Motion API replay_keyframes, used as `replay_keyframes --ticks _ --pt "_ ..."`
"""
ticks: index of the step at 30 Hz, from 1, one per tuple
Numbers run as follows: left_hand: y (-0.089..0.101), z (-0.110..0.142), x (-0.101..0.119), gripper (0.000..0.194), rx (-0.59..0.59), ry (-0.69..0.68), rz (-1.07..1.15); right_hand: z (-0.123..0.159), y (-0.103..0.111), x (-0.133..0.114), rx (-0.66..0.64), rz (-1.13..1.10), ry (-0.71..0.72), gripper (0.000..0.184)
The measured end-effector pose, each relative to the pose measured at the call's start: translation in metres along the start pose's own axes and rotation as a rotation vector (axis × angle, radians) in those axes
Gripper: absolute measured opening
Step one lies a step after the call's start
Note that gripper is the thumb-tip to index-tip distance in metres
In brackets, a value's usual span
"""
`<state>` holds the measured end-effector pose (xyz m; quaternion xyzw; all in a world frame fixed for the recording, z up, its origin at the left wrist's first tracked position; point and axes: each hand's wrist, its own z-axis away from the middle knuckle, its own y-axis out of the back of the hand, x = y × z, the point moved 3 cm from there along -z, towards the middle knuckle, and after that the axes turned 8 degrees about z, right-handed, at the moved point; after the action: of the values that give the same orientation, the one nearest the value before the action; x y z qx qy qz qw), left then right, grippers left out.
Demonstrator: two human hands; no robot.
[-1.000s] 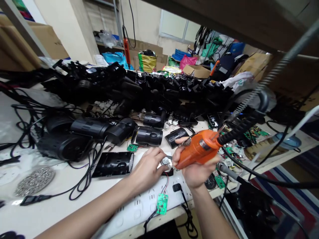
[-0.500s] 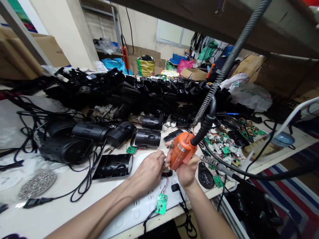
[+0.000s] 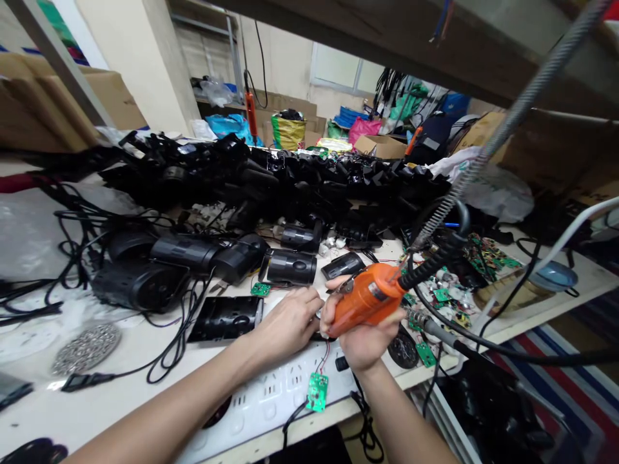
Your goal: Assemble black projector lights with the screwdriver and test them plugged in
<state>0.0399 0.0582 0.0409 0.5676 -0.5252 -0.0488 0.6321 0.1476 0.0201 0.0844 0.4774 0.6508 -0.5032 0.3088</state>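
My right hand [image 3: 365, 345] is wrapped round an orange electric screwdriver [image 3: 367, 299], which lies tilted, its cable end up to the right and its front end down to the left. Close against that front end is my left hand [image 3: 287, 319], fingers curled together on something they hide. A dark part shows just under the fingers, and thin red wires lead from there to a green circuit board [image 3: 317, 392]. Both hands are above a white power strip [image 3: 256, 412]. Left of my left hand lies an open black housing shell [image 3: 225, 319].
Black housings [image 3: 290, 266] stand behind the hands, before a big heap of black parts [image 3: 290, 174]. A coil spring [image 3: 459, 187] hangs down to the screwdriver. Loose circuit boards [image 3: 442, 293] lie at the right. Black cords [image 3: 181, 328] and a silvery oval pile [image 3: 87, 348] are at the left.
The screwdriver has tipped over from nearly upright, its cable end swinging to the right and its spring with it. My left hand stays at its front end. The view has shifted slightly.
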Motion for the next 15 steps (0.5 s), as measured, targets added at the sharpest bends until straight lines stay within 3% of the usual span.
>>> replay_keyframes --ticks 6,15 --pt "-0.0024 -0.0036 0.0014 0.017 -0.013 -0.012 0.018 0.003 0.0034 0.0115 0.012 0.013 0.026 0.07" --pt "-0.0029 -0.005 0.0059 0.016 -0.035 -0.046 0.019 -0.0006 -0.0056 0.0036 -0.004 -0.002 -0.016 0.064"
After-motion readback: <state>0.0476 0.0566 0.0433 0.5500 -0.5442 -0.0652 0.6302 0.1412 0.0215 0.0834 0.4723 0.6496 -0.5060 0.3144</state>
